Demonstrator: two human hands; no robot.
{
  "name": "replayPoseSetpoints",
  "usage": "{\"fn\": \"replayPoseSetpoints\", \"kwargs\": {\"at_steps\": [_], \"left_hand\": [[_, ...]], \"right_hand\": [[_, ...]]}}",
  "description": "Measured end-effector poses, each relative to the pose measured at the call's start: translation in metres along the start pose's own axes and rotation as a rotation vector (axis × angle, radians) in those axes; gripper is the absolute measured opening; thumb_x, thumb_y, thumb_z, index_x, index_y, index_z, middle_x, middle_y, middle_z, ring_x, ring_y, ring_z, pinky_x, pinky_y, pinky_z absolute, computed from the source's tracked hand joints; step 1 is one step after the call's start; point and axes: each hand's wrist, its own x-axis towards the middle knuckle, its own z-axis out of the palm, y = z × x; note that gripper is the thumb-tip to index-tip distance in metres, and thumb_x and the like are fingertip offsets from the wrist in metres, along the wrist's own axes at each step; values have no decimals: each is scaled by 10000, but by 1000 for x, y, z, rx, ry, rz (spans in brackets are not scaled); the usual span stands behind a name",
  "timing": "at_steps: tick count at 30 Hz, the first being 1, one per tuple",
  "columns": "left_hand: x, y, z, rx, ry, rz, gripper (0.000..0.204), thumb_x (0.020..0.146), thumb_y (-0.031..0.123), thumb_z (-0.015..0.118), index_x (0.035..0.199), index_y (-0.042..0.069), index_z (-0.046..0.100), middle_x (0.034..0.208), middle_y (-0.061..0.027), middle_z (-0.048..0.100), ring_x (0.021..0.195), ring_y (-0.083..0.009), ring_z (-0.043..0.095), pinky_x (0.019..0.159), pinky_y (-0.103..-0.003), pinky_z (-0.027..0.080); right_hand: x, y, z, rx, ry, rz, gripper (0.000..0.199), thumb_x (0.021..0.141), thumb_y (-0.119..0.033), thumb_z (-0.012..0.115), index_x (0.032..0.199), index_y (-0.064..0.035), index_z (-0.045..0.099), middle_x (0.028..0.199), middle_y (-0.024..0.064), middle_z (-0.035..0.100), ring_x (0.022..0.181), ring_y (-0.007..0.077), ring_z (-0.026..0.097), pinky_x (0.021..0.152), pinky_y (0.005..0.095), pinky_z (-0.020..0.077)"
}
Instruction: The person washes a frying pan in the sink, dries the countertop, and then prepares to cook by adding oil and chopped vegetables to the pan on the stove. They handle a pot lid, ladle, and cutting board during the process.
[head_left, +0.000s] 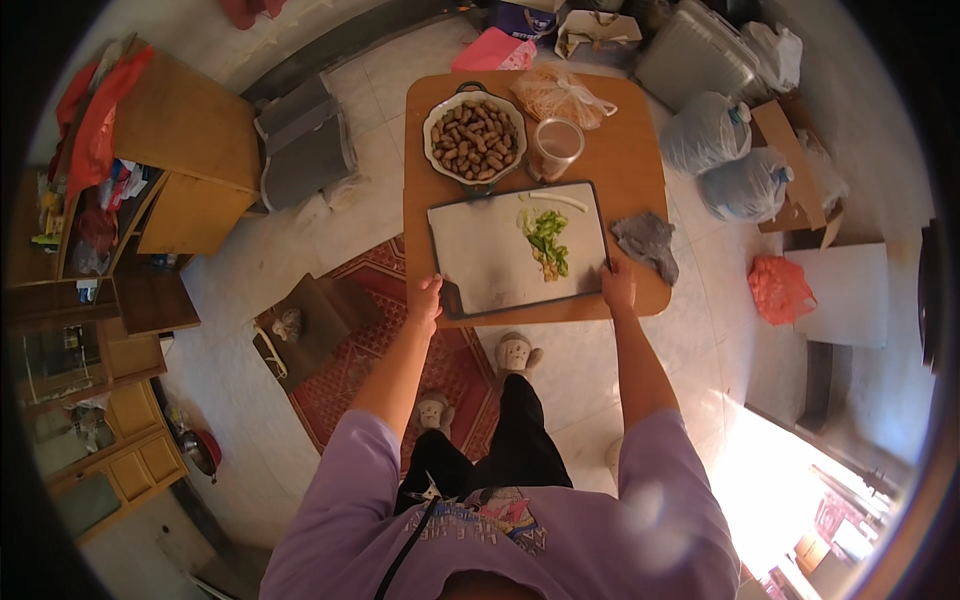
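Cutting board [495, 250] sat on the wooden tabletop [630, 150], chopped greens [546, 238] on it. Left hand [427, 300] and right hand [617, 284] were each closed on a near corner. Looked like the lifting step; keeping it level mattered, with the peanut bowl [475, 138] close.

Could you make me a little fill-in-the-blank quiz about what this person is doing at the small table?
1. Both hands, the left hand and the right hand, grip the near edge of the ____.
2. The chopped vegetables on it are mostly ____ in colour.
3. The bowl behind the board is full of ____.
4. A grey ____ lies right of the board on the table.

Missing words: cutting board; green; peanuts; cloth
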Motion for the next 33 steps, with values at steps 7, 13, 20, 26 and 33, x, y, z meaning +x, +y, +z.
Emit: {"fn": "replayPoseSetpoints", "kwargs": {"at_steps": [7,13,20,26,33], "left_hand": [[27,-2,9,140,-44,18,644,803,540,460,1298,157,308,1361,-87,236,1226,-260,246,951,-477,215],[13,15,24,188,114,-20,579,851,465,425,1230,29,405,1279,-124,386,1175,-246,358,950,-365,288],[5,-15,23,67,171,126,565,873,442,379,1255,26,361,1244,-114,415,1128,-238,397,915,-358,312],[-21,-16,19,-100,316,-58,534,880,447,362,1176,11,448,1107,-111,496,975,-215,469,838,-352,352],[-40,-51,3,-275,392,163,501,906,403,330,1128,-20,481,1088,-119,512,961,-233,478,835,-348,348]], "right_hand": [[17,3,4,-32,-89,31,406,737,-312,559,1015,-16,542,964,201,540,969,368,461,844,441,359],[24,15,10,-51,-39,40,378,743,-321,558,961,-12,558,908,197,543,932,352,478,815,432,375],[4,27,19,-4,48,-25,296,751,-265,581,869,6,564,832,170,563,796,295,536,712,391,425],[-22,22,20,303,-31,131,287,783,-271,572,852,7,545,803,115,558,769,200,525,709,320,417],[-48,2,18,489,-11,123,278,821,-280,531,834,-2,537,751,70,563,706,150,518,663,288,419]]}}
